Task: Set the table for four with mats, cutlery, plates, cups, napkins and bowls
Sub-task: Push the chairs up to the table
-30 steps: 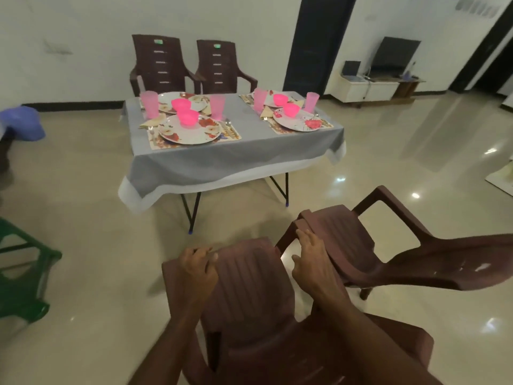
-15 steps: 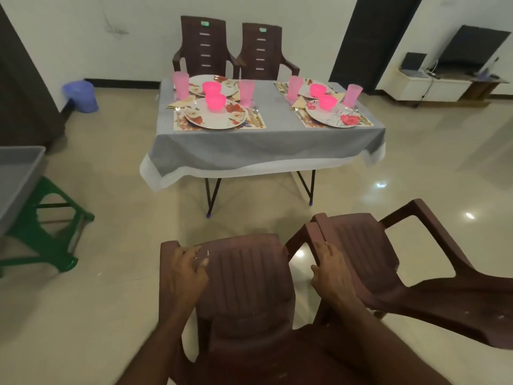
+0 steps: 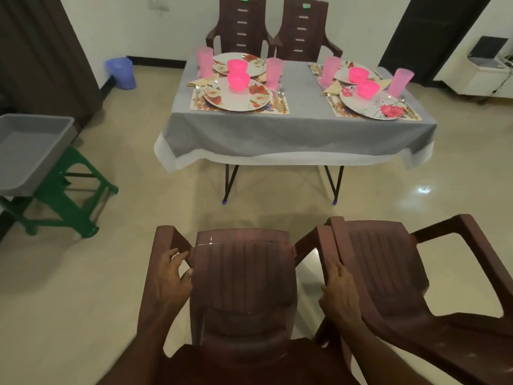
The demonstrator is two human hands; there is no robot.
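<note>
A table (image 3: 291, 134) under a grey cloth carries four place settings: floral plates (image 3: 238, 98), pink bowls (image 3: 238, 82), pink cups (image 3: 274, 73), mats, cutlery and folded napkins (image 3: 201, 81). Two brown plastic chairs sit close in front of me, tipped on their backs. My left hand (image 3: 169, 282) grips the left arm of the nearer chair (image 3: 244, 276). My right hand (image 3: 340, 290) holds the left arm of the second chair (image 3: 388, 270), which lies to the right.
Two upright brown chairs (image 3: 273, 26) stand behind the table by the wall. A grey tub (image 3: 30, 151) rests on a green stool (image 3: 69, 198) at the left. A blue bin (image 3: 120, 72) sits near the back wall. A white cabinet (image 3: 483, 76) is at the far right.
The view has swung left and drawn nearer the table. Both chairs have moved with my hands and now face the table squarely; the grey tub and green stool have come into view.
</note>
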